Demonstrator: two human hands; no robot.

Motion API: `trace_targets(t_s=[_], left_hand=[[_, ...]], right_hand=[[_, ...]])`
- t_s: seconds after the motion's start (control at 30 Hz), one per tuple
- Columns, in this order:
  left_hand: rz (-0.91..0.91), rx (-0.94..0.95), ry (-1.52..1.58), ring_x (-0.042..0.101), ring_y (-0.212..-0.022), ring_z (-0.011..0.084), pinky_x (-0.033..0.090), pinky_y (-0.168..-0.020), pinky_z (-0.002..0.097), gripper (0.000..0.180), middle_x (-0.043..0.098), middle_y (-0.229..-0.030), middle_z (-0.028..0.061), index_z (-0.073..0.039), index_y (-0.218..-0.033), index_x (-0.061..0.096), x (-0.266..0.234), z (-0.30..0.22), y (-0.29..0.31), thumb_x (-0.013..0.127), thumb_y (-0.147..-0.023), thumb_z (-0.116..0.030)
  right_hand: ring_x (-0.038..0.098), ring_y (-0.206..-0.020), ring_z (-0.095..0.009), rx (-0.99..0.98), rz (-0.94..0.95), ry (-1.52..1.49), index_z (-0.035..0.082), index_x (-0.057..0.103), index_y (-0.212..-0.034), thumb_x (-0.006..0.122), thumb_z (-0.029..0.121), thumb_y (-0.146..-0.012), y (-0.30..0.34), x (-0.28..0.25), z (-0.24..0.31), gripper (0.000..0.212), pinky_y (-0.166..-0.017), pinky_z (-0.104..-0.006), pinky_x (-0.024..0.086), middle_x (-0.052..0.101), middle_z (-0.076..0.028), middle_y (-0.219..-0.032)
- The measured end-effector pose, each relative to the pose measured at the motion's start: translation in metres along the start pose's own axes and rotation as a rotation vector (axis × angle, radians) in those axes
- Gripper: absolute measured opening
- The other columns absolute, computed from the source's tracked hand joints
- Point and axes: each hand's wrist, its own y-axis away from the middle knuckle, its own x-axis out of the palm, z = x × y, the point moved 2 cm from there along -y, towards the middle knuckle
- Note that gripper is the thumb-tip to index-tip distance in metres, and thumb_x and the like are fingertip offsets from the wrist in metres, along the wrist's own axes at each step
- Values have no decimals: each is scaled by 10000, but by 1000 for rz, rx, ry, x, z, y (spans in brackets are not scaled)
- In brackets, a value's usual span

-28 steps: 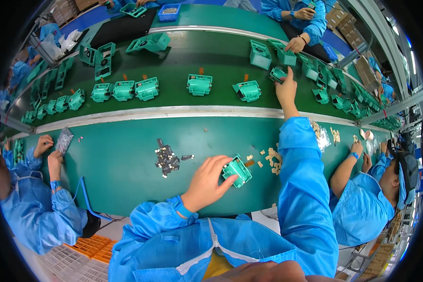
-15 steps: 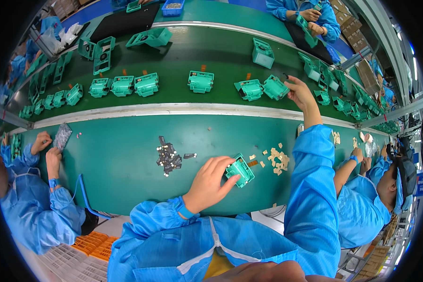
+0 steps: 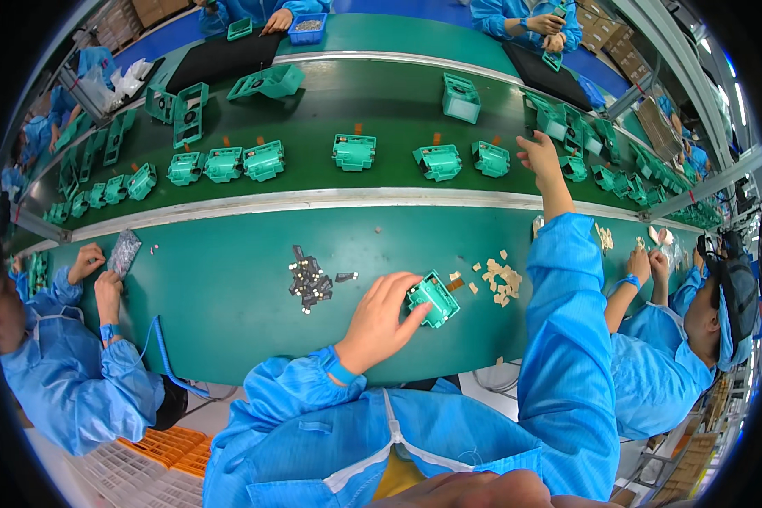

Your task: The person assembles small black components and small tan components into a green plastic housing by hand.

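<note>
My left hand rests on the green workbench and grips a small green plastic housing at its right side. My right hand is stretched out over the dark conveyor belt, fingers apart and empty, just right of a green housing standing on the belt. A heap of small black parts lies left of my left hand. Small tan pieces lie to its right.
Many green housings stand in rows along the belt, among them one and another. A person in blue works at my left, another at my right. More workers sit across the belt, near a blue tray.
My right hand has let go of a green housing on the belt and moved right, now open. The left hand has stayed on its housing.
</note>
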Motion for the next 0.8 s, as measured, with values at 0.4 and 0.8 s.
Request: trace_targets(t_s=[0.4,0.8], left_hand=[[162,54,-115,435,-1323,393,396,-1089,469,782,443,-1446,188,-13,-1399,432,17,-2,3,800,-795,-347],[174,-8,-114,475,-1264,392,424,-1056,459,877,465,-1426,214,8,-1437,383,31,-6,0,833,-751,-300]], right_hand=[[590,-997,-157,-262,227,-139,12,383,-1465,681,123,-919,193,-8,27,632,-817,-292,488,620,-108,-1158],[567,-1238,-286,76,179,-506,14,193,-1551,529,101,-1015,343,27,-34,638,-990,-371,490,528,-225,-1354]])
